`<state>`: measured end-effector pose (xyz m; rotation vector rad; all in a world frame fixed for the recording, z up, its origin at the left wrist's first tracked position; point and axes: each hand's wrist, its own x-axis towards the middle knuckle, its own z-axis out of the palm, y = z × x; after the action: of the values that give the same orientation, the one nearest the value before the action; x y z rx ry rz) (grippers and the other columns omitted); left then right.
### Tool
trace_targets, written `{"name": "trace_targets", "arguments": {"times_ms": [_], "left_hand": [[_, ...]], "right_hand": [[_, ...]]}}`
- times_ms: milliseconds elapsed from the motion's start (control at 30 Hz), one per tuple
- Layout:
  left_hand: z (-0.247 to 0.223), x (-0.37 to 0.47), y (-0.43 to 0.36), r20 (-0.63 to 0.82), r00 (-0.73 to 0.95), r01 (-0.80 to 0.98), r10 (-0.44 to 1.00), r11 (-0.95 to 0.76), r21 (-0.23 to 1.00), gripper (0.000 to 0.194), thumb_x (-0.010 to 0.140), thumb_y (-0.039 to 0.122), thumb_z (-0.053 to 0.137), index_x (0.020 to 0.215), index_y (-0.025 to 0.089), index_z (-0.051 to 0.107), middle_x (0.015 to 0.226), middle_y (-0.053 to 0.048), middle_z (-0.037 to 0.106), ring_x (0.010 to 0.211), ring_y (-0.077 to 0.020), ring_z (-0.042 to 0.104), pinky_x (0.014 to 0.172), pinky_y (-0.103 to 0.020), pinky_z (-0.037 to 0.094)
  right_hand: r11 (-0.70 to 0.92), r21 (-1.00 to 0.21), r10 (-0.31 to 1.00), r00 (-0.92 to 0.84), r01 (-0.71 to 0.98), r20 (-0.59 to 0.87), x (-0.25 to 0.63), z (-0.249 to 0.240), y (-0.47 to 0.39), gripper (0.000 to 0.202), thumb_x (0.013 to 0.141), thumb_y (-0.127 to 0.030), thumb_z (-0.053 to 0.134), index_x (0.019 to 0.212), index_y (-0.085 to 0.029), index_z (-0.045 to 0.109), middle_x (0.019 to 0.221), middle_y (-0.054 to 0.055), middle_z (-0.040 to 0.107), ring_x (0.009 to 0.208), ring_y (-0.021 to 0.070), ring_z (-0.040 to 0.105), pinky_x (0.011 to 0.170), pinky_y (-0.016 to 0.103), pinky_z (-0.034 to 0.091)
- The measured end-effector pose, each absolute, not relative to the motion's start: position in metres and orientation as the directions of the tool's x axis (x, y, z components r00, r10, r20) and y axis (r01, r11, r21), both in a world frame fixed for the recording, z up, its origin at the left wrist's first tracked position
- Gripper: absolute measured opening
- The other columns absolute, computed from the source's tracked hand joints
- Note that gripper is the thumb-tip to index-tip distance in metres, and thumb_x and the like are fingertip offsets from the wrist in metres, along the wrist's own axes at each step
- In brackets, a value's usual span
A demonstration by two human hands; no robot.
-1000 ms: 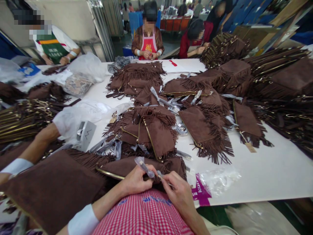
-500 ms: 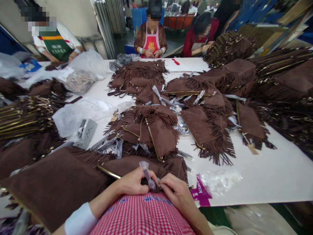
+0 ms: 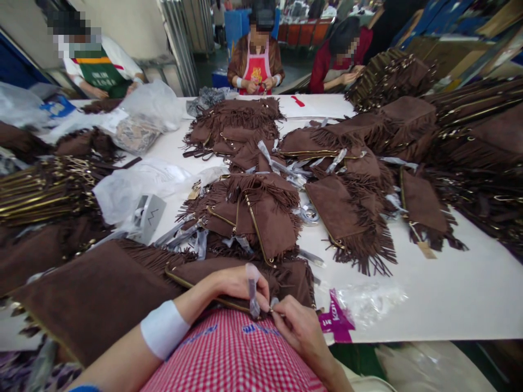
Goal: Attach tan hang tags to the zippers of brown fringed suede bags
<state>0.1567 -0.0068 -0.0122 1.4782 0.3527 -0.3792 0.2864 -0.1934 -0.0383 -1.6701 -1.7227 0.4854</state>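
Observation:
A brown suede bag (image 3: 196, 272) with a gold zip lies at the table's near edge, against my checked apron. Over its zipped edge, my left hand (image 3: 241, 286) is closed in a pinch, with a clear plastic strip (image 3: 253, 291) sticking up at its fingers. My right hand (image 3: 298, 324) meets it from the right, thumb and forefinger pinched together. Between the fingertips of both hands shows a small metal piece (image 3: 272, 310), mostly hidden. A larger brown bag (image 3: 98, 299) lies flat to the left.
Brown fringed bags (image 3: 273, 223) lie heaped ahead, with more piled on both sides. A grey box-like object (image 3: 149, 218) and clear plastic bags (image 3: 134, 185) are at left. Purple-printed plastic (image 3: 339, 318) lies by the right forearm. Several co-workers (image 3: 257, 60) work across the table.
My left hand and forearm have shifted slightly up and right, showing more of the wristband. Both hands keep pinching at the bag's edge. The whole view has moved slightly.

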Motion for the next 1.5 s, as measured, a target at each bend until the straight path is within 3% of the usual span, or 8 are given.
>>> {"name": "trace_targets", "arguments": {"times_ms": [100, 233, 433, 567, 933, 1133, 1333, 1500], "left_hand": [[-0.006, 0.165, -0.011, -0.371, 0.928, 0.371, -0.014, -0.01, 0.928, 0.018, 0.072, 0.036, 0.073, 0.067, 0.019, 0.071, 0.061, 0.002, 0.064, 0.057, -0.013, 0.054, 0.054, -0.022, 0.036], [-0.004, 0.163, -0.021, -0.26, 0.96, 0.27, 0.103, -0.089, 0.959, 0.016, 0.075, 0.028, 0.067, 0.064, 0.017, 0.064, 0.06, 0.003, 0.058, 0.058, -0.0103, 0.049, 0.056, -0.02, 0.035], [-0.02, 0.155, -0.035, -0.433, 0.809, 0.231, 0.398, 0.461, 0.857, 0.031, 0.082, 0.047, 0.058, 0.078, 0.018, 0.049, 0.052, 0.005, 0.053, 0.042, -0.0093, 0.046, 0.046, -0.02, 0.035], [-0.022, 0.155, -0.041, -0.393, 0.778, 0.11, 0.49, 0.511, 0.853, 0.037, 0.077, 0.049, 0.066, 0.076, 0.016, 0.051, 0.064, 0.004, 0.054, 0.049, -0.0062, 0.045, 0.05, -0.018, 0.035], [-0.014, 0.159, -0.041, -0.373, 0.778, 0.111, 0.505, 0.475, 0.873, 0.037, 0.076, 0.05, 0.067, 0.074, 0.016, 0.052, 0.064, 0.004, 0.051, 0.055, -0.0077, 0.046, 0.054, -0.02, 0.038], [-0.021, 0.163, -0.044, -0.412, 0.763, 0.102, 0.498, 0.537, 0.838, 0.035, 0.075, 0.047, 0.068, 0.077, 0.017, 0.05, 0.063, 0.005, 0.052, 0.049, -0.0066, 0.047, 0.049, -0.018, 0.037], [-0.025, 0.169, -0.047, -0.51, 0.734, 0.271, 0.448, 0.495, 0.826, 0.026, 0.065, 0.033, 0.072, 0.071, 0.014, 0.056, 0.054, 0.006, 0.052, 0.043, -0.0059, 0.043, 0.042, -0.017, 0.032], [-0.029, 0.17, -0.05, -0.48, 0.754, 0.262, 0.448, 0.466, 0.845, 0.03, 0.073, 0.041, 0.067, 0.069, 0.016, 0.051, 0.05, 0.007, 0.049, 0.04, -0.0049, 0.038, 0.042, -0.017, 0.029]], "right_hand": [[0.077, -0.668, 0.981, 0.061, 0.741, 0.182, 0.286, -0.037, -0.193, 0.016, 0.094, -0.022, 0.051, 0.081, -0.022, 0.061, 0.069, 0.0, 0.06, 0.06, 0.0132, 0.06, 0.056, 0.024, 0.041], [0.036, -0.802, 0.982, 0.127, 0.597, 0.138, 0.289, -0.034, -0.19, 0.012, 0.093, -0.023, 0.052, 0.088, -0.023, 0.063, 0.078, 0.002, 0.064, 0.07, 0.0155, 0.063, 0.062, 0.025, 0.047], [-0.118, -0.942, 0.922, 0.387, 0.314, 0.014, 0.294, -0.026, -0.178, 0.021, 0.096, -0.031, 0.046, 0.096, -0.022, 0.066, 0.095, 0.007, 0.065, 0.081, 0.0187, 0.064, 0.071, 0.028, 0.051], [-0.168, -0.96, 0.933, 0.35, 0.225, -0.081, 0.294, -0.021, -0.164, 0.023, 0.093, -0.034, 0.051, 0.083, -0.022, 0.069, 0.086, 0.004, 0.066, 0.081, 0.0193, 0.062, 0.073, 0.029, 0.049], [-0.193, -0.973, 0.961, 0.223, 0.129, -0.161, 0.291, -0.025, -0.156, 0.026, 0.09, -0.036, 0.057, 0.072, -0.02, 0.066, 0.078, 0.002, 0.063, 0.076, 0.0176, 0.06, 0.071, 0.029, 0.046], [-0.192, -0.973, 0.925, 0.353, 0.126, -0.137, 0.288, -0.029, -0.158, 0.03, 0.089, -0.042, 0.056, 0.067, -0.021, 0.057, 0.07, -0.001, 0.055, 0.065, 0.0148, 0.052, 0.06, 0.026, 0.043], [-0.176, -0.976, 0.905, 0.41, 0.132, -0.108, 0.286, -0.03, -0.16, 0.028, 0.089, -0.037, 0.056, 0.066, -0.02, 0.056, 0.071, -0.001, 0.053, 0.066, 0.0148, 0.051, 0.061, 0.026, 0.041], [-0.161, -0.982, 0.891, 0.443, 0.098, -0.102, 0.287, -0.033, -0.162, 0.026, 0.09, -0.036, 0.055, 0.069, -0.02, 0.057, 0.071, -0.001, 0.053, 0.065, 0.0148, 0.05, 0.059, 0.026, 0.042]]}}
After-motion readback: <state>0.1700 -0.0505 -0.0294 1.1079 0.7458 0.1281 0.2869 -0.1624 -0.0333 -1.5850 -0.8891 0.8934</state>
